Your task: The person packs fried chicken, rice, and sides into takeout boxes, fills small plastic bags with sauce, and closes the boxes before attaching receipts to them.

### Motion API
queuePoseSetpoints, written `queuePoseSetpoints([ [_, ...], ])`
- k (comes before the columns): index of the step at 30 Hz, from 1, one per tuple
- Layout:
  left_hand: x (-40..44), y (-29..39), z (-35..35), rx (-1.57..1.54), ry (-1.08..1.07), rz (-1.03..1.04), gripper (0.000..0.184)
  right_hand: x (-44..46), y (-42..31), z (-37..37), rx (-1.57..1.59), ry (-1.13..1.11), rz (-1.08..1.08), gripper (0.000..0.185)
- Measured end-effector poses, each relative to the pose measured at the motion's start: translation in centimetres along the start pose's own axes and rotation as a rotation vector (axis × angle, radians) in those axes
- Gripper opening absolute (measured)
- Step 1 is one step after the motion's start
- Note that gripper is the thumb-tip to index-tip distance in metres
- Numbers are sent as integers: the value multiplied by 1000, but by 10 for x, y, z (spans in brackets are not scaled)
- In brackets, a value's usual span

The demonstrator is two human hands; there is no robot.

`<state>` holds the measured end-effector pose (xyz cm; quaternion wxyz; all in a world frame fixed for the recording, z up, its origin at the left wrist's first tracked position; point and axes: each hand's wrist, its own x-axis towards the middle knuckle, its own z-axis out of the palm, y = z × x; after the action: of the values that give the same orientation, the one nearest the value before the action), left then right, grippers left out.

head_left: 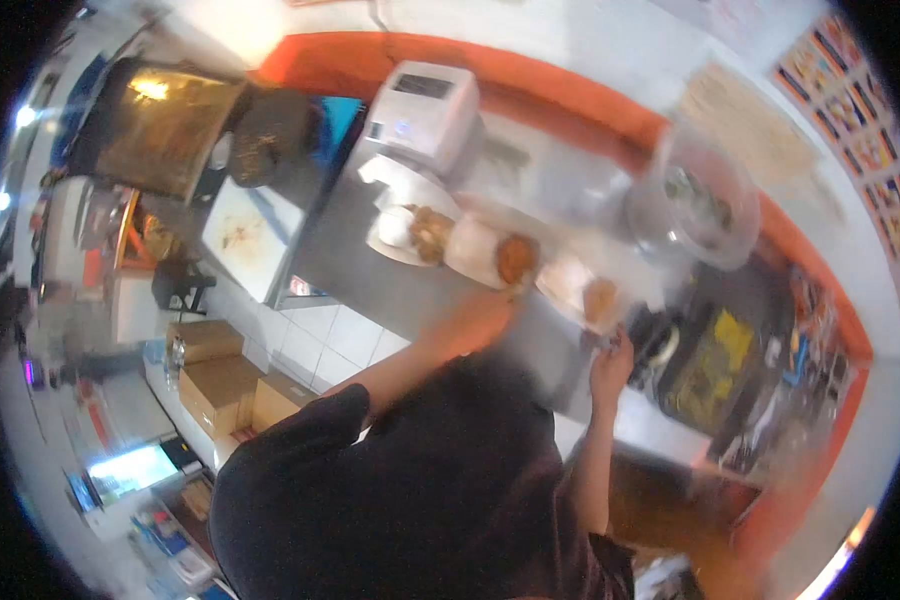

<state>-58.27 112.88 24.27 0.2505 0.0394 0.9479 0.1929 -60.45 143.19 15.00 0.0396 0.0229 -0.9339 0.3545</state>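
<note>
On the grey counter (345,235) three food trays stand in a row. The first tray (430,185) holds a white round item (396,226) and brown food (431,235). In the middle tray (471,247) lies darker brown food (517,259). Light brown food (600,300) sits in the third tray (562,284). My left hand (478,320) is blurred at the near side of the middle tray, its fingers smeared by motion. Just below the third tray, my right hand (613,362) is closed round something small that I cannot make out.
A white printer-like machine (425,112) stands behind the first tray. A clear round container (695,205) is at the back right, near a black tray with yellow food (720,355). A white board (250,238) lies left; cardboard boxes (215,385) are on the floor.
</note>
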Motion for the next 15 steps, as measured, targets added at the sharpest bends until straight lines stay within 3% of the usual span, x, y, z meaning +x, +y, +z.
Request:
queuePoseSetpoints([
  [1, 0, 19, 18, -20, -69, 226, 38, -10, 1, -8, 0, -52, 25, 41],
  [2, 7, 30, 38, -35, -115, 286, 38, -16, 0, -14, -4, -92, 55, 41],
  [4, 23, 46, 84, -408, 252, 517, 41, -22, -20, -33, 242, -176, 42, 37],
  [5, 22, 52, 93, -441, 220, 542, 41, -39, -31, -42, 207, -170, 79, 37],
  [7, 46, 45, 90, -773, -296, 432, 42, -44, -50, -39, 927, -407, 313, 40],
  [8, 54, 41, 92, -784, -286, 443, 42, -50, -51, -35, 818, -456, 254, 41],
  [10, 61, 31, 113, -855, -273, 592, 44, -63, -63, -34, 828, -439, 379, 39],
  [12, 64, 30, 122, -836, -331, 564, 41, -74, -43, -25, 673, -389, 308, 35],
  [15, 60, 35, 109, -623, 38, 575, 26, -81, -14, -15, 453, -402, 221, 28],
])
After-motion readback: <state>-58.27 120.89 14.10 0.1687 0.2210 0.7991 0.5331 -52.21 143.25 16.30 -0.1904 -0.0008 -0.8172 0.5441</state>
